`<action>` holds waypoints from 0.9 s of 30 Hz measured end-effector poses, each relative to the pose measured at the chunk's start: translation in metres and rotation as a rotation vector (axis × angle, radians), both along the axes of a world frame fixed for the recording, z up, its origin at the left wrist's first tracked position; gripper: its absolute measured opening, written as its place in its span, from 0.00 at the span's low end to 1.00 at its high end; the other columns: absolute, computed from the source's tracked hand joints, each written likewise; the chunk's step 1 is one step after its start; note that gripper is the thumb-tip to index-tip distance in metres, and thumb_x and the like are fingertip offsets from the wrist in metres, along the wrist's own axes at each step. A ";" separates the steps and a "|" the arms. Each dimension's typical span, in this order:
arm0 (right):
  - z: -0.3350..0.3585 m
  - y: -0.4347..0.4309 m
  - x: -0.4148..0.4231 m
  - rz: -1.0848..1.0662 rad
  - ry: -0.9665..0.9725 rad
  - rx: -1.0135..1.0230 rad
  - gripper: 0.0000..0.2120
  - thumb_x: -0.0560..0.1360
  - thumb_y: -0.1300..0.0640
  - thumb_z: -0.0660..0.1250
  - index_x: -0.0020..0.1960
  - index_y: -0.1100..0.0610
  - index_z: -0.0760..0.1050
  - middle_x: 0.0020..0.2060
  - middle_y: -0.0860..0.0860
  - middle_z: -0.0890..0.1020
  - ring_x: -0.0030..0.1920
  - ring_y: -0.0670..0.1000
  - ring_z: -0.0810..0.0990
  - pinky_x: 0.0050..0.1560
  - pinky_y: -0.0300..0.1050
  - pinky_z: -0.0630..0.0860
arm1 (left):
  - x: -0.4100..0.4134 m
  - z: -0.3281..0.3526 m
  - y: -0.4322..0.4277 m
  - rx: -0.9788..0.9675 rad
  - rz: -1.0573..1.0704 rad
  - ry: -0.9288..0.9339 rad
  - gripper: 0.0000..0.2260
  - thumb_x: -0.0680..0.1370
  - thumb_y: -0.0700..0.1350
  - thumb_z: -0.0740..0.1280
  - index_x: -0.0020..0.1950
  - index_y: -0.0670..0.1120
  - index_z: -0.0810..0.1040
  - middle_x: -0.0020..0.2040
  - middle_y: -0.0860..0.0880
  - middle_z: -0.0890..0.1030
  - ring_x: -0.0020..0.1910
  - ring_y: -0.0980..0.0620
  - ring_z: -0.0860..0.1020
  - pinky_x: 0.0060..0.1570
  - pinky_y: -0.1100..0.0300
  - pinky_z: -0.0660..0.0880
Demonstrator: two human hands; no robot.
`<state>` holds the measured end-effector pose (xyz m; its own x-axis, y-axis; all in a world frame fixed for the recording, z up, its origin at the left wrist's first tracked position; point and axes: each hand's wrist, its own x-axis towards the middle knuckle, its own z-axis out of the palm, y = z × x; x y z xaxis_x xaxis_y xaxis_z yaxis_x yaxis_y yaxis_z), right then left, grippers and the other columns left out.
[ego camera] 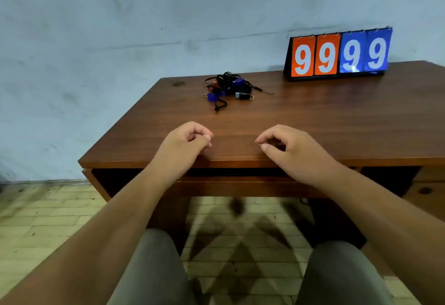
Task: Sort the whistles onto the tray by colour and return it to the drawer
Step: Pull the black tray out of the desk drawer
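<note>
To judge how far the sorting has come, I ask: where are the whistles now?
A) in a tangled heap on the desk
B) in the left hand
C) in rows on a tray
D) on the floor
A: the whistles lie in one tangled heap, colours mixed, toward the back of the wooden desk.

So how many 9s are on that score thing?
4, in a row on the scoreboard at the desk's far right: two on orange cards at the left, two on blue cards at the right. None seems hidden.
</note>
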<state>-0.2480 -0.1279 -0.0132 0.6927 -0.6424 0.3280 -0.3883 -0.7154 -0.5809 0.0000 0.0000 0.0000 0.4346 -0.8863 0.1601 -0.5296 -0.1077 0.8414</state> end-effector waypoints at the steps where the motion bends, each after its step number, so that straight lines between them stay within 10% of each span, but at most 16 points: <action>1: -0.001 0.009 -0.004 0.004 -0.013 -0.016 0.09 0.84 0.52 0.67 0.61 0.44 0.83 0.53 0.38 0.82 0.55 0.37 0.80 0.55 0.36 0.75 | -0.004 -0.002 0.008 -0.028 -0.014 0.028 0.06 0.84 0.44 0.68 0.54 0.51 0.85 0.46 0.52 0.88 0.48 0.55 0.86 0.59 0.52 0.82; 9: -0.039 0.039 -0.025 0.133 0.326 -0.082 0.19 0.86 0.46 0.63 0.76 0.42 0.74 0.70 0.33 0.75 0.70 0.34 0.70 0.72 0.34 0.68 | 0.006 -0.060 0.051 0.155 -0.239 -0.235 0.15 0.85 0.48 0.68 0.71 0.59 0.80 0.66 0.63 0.83 0.68 0.66 0.77 0.69 0.61 0.74; 13: -0.071 0.027 -0.018 0.077 0.457 -0.116 0.30 0.86 0.43 0.62 0.86 0.47 0.61 0.83 0.41 0.63 0.82 0.43 0.59 0.83 0.42 0.56 | 0.011 -0.085 0.046 0.232 -0.219 -0.426 0.26 0.85 0.48 0.68 0.82 0.53 0.68 0.78 0.56 0.71 0.75 0.63 0.63 0.58 0.86 0.62; 21: -0.085 0.030 -0.018 0.026 0.362 -0.146 0.25 0.84 0.44 0.63 0.80 0.47 0.71 0.74 0.40 0.74 0.74 0.43 0.69 0.76 0.49 0.70 | 0.008 -0.090 0.047 0.164 -0.153 -0.483 0.17 0.84 0.47 0.69 0.73 0.56 0.78 0.60 0.66 0.77 0.65 0.60 0.73 0.54 0.78 0.66; 27: -0.071 0.050 -0.028 0.046 0.327 -0.144 0.18 0.84 0.45 0.62 0.73 0.44 0.76 0.63 0.34 0.77 0.64 0.38 0.72 0.67 0.36 0.71 | 0.007 -0.082 0.065 0.146 -0.131 -0.398 0.10 0.84 0.47 0.69 0.61 0.61 0.83 0.51 0.65 0.80 0.57 0.67 0.77 0.53 0.72 0.71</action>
<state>-0.2762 -0.0779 -0.0839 0.8031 -0.5714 0.1690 -0.5024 -0.8018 -0.3236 0.0070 0.0646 -0.0821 0.2467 -0.9556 0.1613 -0.8263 -0.1205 0.5502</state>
